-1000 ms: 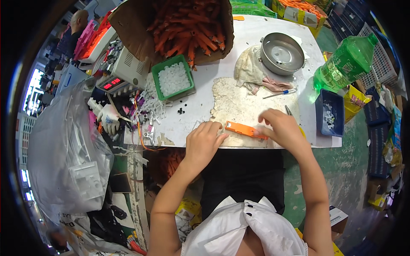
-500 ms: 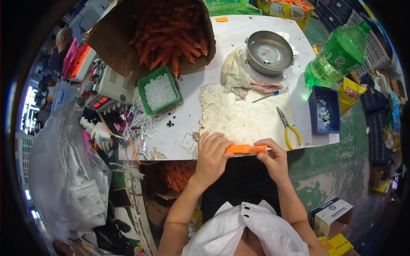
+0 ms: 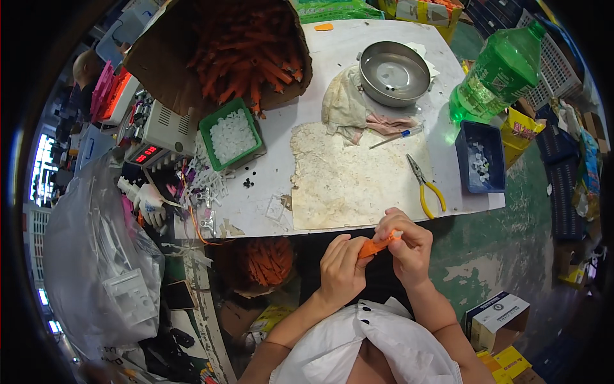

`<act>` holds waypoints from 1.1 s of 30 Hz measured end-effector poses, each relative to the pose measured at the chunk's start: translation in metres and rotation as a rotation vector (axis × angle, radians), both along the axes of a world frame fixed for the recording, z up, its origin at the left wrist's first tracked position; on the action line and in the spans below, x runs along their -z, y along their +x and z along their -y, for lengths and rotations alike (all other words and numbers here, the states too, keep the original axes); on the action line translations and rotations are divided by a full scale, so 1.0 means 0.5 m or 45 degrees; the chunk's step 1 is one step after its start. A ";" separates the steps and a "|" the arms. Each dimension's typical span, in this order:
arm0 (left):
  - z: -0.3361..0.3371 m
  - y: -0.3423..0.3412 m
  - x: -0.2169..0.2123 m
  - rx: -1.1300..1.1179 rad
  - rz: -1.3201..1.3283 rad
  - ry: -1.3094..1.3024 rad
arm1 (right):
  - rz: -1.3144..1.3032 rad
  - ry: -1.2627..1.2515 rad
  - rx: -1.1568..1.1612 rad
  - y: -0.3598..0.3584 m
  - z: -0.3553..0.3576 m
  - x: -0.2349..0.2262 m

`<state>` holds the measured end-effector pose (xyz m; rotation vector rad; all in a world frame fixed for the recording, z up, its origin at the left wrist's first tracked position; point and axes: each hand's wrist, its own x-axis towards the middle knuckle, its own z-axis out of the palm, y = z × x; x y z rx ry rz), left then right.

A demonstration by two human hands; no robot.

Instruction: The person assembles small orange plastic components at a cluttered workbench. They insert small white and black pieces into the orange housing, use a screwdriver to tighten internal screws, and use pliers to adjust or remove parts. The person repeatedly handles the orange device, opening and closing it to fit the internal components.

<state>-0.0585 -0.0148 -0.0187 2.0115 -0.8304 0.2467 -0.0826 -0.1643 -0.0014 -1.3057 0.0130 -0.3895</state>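
A slim orange plastic piece is held between my two hands, just off the table's near edge. My left hand closes its fingers on the piece's left end. At the other end, my right hand grips it with thumb and fingers, and a small whitish bit shows at the tip. The piece slants up to the right, its exact kind unclear and much of it covered by fingers. Nearest on the table lie pliers with yellow handles and a worn pale board.
Around the table stand a metal bowl, a rag, a screwdriver, a blue bin, a green bottle and a green tray of white pieces. A carton holds many orange parts. A power supply sits left.
Both hands have drawn back toward my body with the orange piece. It was level over the table edge and now tilts, its right end raised. The view has shifted slightly.
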 end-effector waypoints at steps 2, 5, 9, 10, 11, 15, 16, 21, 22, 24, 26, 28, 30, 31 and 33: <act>0.008 -0.003 0.013 -0.058 0.011 0.010 | -0.009 -0.027 -0.034 0.011 0.008 0.014; 0.011 0.015 0.013 -0.135 0.043 0.047 | -0.169 0.106 -0.154 0.025 0.008 0.004; -0.006 0.035 0.003 -0.150 0.202 0.057 | -0.039 -0.099 -0.166 0.019 0.004 -0.029; -0.010 0.036 0.001 -0.147 0.238 0.074 | -0.013 -0.105 -0.156 0.013 0.001 -0.031; -0.011 0.035 -0.003 -0.140 0.261 0.093 | 0.034 -0.096 -0.115 0.010 -0.001 -0.030; -0.005 0.014 -0.024 -0.096 0.241 0.110 | 0.089 -0.114 -0.006 -0.011 0.002 -0.016; -0.001 0.008 -0.025 -0.086 0.204 0.097 | 0.086 -0.075 0.021 -0.012 -0.002 -0.014; 0.002 0.001 -0.015 -0.055 0.013 0.101 | -0.138 0.219 -0.041 0.005 0.005 -0.007; 0.001 0.007 -0.016 -0.048 -0.018 0.077 | -0.172 0.195 -0.050 0.010 0.006 -0.012; -0.003 0.016 -0.023 -0.011 -0.131 0.039 | -0.193 0.094 -0.054 0.015 0.006 -0.021; -0.006 0.021 -0.035 0.049 -0.296 0.009 | -0.171 -0.059 -0.042 0.018 0.007 -0.027; -0.018 0.016 -0.023 0.250 -0.815 -0.248 | -0.225 -0.007 -0.103 0.021 0.016 -0.034; -0.026 0.021 -0.015 0.480 -1.280 -0.452 | -0.272 0.029 -0.183 0.027 0.024 -0.042; -0.031 0.033 -0.015 0.611 -1.485 -0.524 | -0.290 0.039 -0.234 0.030 0.028 -0.047; -0.040 0.045 -0.011 0.823 -1.707 -0.567 | -0.324 0.067 -0.311 0.035 0.025 -0.056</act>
